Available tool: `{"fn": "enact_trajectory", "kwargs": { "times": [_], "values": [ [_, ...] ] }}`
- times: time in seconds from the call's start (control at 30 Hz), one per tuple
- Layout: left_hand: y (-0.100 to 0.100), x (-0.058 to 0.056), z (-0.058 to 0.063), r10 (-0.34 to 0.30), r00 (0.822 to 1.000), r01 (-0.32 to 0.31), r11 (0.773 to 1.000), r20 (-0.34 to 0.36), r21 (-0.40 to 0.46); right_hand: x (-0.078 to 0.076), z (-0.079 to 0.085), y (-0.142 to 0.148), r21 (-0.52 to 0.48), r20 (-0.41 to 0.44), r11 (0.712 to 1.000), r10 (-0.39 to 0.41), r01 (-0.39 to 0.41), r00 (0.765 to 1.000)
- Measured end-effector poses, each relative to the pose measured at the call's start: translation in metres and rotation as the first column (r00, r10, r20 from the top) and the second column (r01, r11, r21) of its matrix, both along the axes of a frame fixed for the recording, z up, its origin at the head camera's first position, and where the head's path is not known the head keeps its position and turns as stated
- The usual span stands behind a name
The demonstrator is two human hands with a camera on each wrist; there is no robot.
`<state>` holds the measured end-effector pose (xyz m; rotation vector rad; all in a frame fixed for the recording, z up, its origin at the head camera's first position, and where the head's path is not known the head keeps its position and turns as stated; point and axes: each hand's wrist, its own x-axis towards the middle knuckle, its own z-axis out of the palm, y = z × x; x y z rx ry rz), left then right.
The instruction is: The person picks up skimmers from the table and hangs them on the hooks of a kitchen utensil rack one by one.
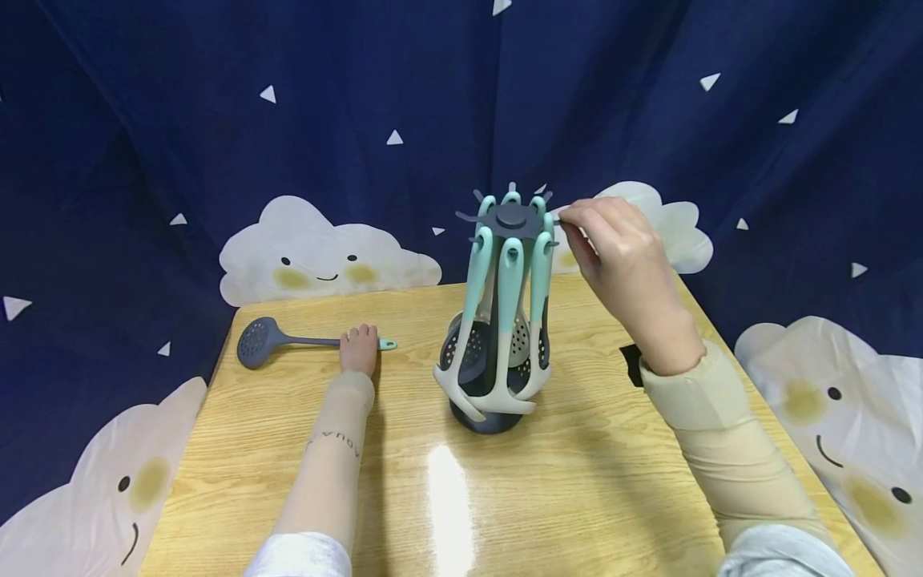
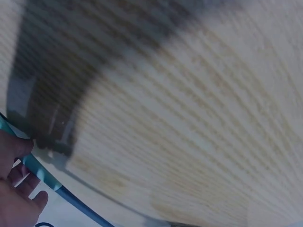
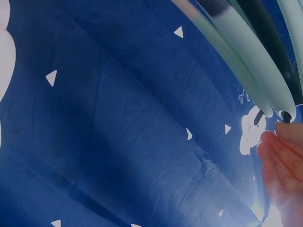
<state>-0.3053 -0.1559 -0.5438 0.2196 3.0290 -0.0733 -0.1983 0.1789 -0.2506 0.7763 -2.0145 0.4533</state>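
Note:
A dark grey skimmer (image 1: 258, 342) with a mint handle end lies on the left of the table. My left hand (image 1: 359, 349) grips its handle; in the left wrist view the thumb and fingers wrap the mint handle (image 2: 40, 170). Right of centre stands a dark rotating utensil rack (image 1: 512, 218), hung with several mint-handled utensils (image 1: 510, 276) whose heads overlap around its base. My right hand (image 1: 613, 260) pinches a hook at the right of the rack's top. Handle loops (image 3: 286, 113) hang right at its fingertips in the right wrist view.
The rack's round base (image 1: 486, 422) rests on the wooden table (image 1: 303, 449). A small black patch (image 1: 632, 365) shows near the right forearm. Dark blue curtain (image 1: 433, 64) with white triangles and cloud shapes surrounds the table's back and sides.

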Motion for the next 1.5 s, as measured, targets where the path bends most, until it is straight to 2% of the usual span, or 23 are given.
{"fn": "enact_trajectory", "kwargs": {
  "times": [0.3,0.43,0.57,0.67,0.8,0.93,1.0,1.1,1.17,1.33,1.43,1.5],
  "values": [
    [-0.003,0.006,-0.005,-0.034,0.999,0.034,0.999,-0.030,-0.017,0.001,0.001,0.000,-0.004,0.005,1.000,0.014,-0.014,1.000],
    [-0.005,0.008,-0.005,-0.068,0.996,0.067,0.997,-0.050,-0.025,0.001,0.002,0.001,0.038,0.010,0.999,0.002,-0.003,1.000],
    [-0.006,0.009,0.000,-0.116,0.986,0.111,0.993,-0.117,-0.049,0.001,0.004,0.003,0.090,0.012,0.996,-0.012,0.011,1.000],
    [-0.006,0.006,0.005,-0.164,0.969,0.151,0.985,-0.184,-0.078,0.001,0.004,0.003,0.099,0.011,0.995,-0.015,0.014,1.000],
    [-0.005,0.005,0.021,-0.216,0.952,0.194,0.974,-0.217,-0.117,0.002,0.004,0.004,0.094,0.008,0.996,-0.015,0.014,1.000],
    [0.001,0.005,0.045,-0.207,0.950,0.191,0.977,-0.234,-0.091,0.002,0.004,0.003,0.089,0.000,0.996,-0.010,0.009,1.000],
    [0.004,0.005,0.056,-0.197,0.940,0.186,0.980,-0.279,-0.064,0.002,0.005,0.002,0.076,-0.005,0.997,-0.002,0.002,1.000],
    [0.008,0.005,0.071,-0.193,0.914,0.197,0.980,-0.356,-0.026,0.002,0.004,0.001,0.046,-0.012,0.999,0.012,-0.011,1.000],
    [0.011,0.005,0.081,-0.186,0.889,0.209,0.978,-0.419,0.008,0.001,0.004,0.001,0.041,-0.016,0.999,0.014,-0.013,1.000],
    [0.017,0.012,0.106,-0.155,0.846,0.243,0.964,-0.510,0.110,0.001,0.004,0.000,0.039,-0.019,0.999,0.021,-0.021,1.000],
    [0.021,0.018,0.122,-0.136,0.846,0.265,0.946,-0.516,0.185,0.001,0.004,0.000,0.020,-0.018,0.999,0.031,-0.031,0.999],
    [0.024,0.022,0.133,-0.118,0.853,0.278,0.927,-0.508,0.252,0.001,0.003,0.000,0.018,-0.018,0.999,0.030,-0.029,0.999]
  ]
}}
